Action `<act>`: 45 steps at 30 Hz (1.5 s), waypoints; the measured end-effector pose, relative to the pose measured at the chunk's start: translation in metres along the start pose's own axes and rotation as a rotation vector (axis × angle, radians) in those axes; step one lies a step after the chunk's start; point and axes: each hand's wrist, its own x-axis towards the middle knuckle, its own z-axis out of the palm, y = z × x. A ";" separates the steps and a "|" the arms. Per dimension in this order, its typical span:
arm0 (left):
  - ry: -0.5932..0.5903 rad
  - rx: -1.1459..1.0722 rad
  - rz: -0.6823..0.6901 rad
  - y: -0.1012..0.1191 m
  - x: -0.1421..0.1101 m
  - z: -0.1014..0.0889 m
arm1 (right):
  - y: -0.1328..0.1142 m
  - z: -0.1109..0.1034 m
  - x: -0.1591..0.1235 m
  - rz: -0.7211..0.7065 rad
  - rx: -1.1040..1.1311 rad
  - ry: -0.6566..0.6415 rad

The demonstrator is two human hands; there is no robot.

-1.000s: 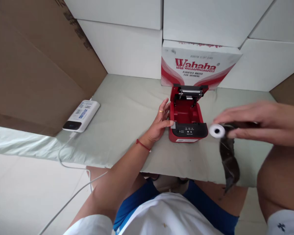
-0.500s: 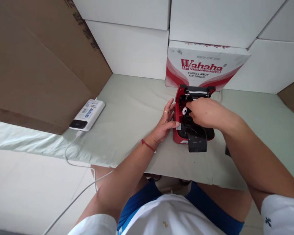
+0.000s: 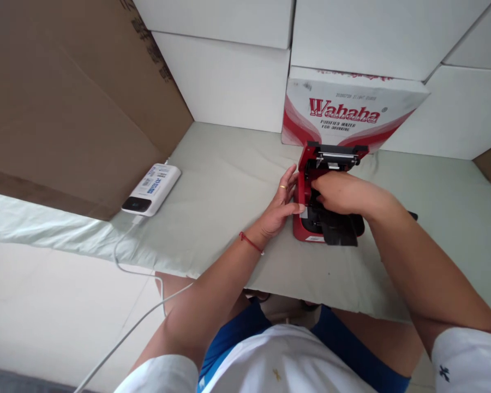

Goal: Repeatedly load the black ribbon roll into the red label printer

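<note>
- By the green-covered table (image 3: 229, 218), the red device (image 3: 311, 224) is being borne, its lid (image 3: 339, 148) raised at the far side.
- Directly over the red device, nearer its inside than the other, the right hand (image 3: 335, 192) is being held palm down with fingers curled inward; whether anything is being gripped cannot be told, the fingertips being hidden.
- Against the device's left side, the left hand (image 3: 280, 208) is being braced, loosely open, thumb touching the grey tab (image 3: 304, 213).
- From beneath the right hand, the black strip (image 3: 339, 228) is being draped lengthwise over the device's front, towards the near table edge.
</note>
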 end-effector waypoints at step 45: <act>0.122 0.621 0.440 0.039 -0.022 0.019 | -0.008 0.079 -0.108 0.037 0.484 0.932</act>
